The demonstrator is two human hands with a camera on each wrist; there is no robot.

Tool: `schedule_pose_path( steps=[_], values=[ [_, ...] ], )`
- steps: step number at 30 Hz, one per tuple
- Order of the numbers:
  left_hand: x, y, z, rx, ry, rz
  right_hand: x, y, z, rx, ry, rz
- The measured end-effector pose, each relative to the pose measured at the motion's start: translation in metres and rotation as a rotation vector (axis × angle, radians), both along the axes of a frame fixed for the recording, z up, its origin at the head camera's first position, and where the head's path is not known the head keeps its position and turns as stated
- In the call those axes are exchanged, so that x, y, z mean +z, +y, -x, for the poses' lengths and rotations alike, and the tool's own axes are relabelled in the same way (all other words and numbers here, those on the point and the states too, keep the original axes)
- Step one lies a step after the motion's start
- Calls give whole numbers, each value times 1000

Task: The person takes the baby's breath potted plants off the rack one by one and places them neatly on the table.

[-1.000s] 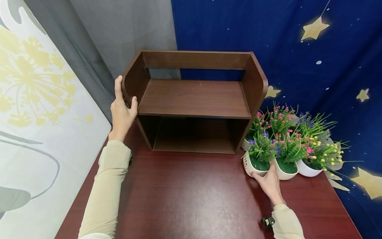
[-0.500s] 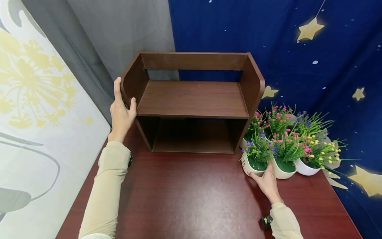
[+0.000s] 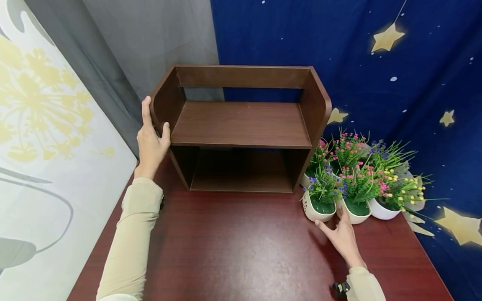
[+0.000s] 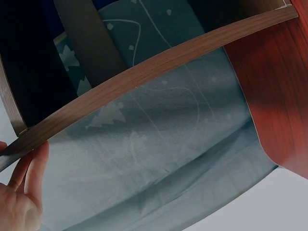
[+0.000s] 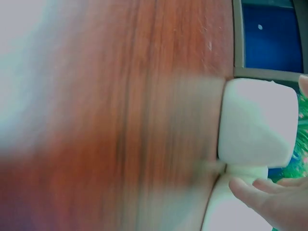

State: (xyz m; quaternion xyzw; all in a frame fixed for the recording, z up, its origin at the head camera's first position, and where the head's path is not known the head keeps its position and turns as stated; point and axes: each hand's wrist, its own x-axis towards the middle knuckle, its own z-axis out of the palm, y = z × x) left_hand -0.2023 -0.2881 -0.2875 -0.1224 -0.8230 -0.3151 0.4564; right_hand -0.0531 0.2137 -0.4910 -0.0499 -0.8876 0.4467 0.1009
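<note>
A dark brown two-tier desktop shelf [image 3: 241, 125] stands at the back of the table. My left hand [image 3: 150, 146] grips its left side panel, thumb on the inner side and fingers along the outside; the left wrist view shows the fingertips right at the panel's edge. My right hand [image 3: 344, 240] is spread beside the nearest white flower pot [image 3: 318, 209], which holds blue artificial flowers and has dark lettering on its side. Its thumb is apart from the pot, and its fingers overlap the neighbouring pink-flowered pot [image 3: 355, 211]. In the right wrist view, the white pot [image 5: 260, 122] stands upright.
More potted artificial flowers crowd the shelf's right side, among them a yellow-flowered pot [image 3: 384, 209] and a pink one [image 3: 348, 150] behind. A reddish-brown table [image 3: 233, 242] lies under everything. A blue star-patterned curtain [image 3: 263, 37] hangs behind, and a white printed panel [image 3: 49, 125] borders the left.
My right hand has let go of the blue-flowered pot and drawn back slightly toward me, its thumb now off the pot. My left hand stays on the shelf. The head view has shifted slightly.
</note>
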Motion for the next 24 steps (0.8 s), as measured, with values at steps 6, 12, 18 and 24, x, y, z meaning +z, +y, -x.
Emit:
schedule_pose_path(
  steps=[6, 12, 18, 24],
  values=[
    [-1, -1, 2, -2, -4, 14, 3, 4, -24, 17, -42, -5],
    [-4, -3, 2, 15, -1, 4, 0, 1, -41, 66, -7, -65],
    [-2, -2, 2, 20, -8, -8, 11, 5, -47, 95, 25, -176],
    [-3, 0, 3, 18, -11, -9, 28, 14, -46, 128, 94, -329]
  ],
)
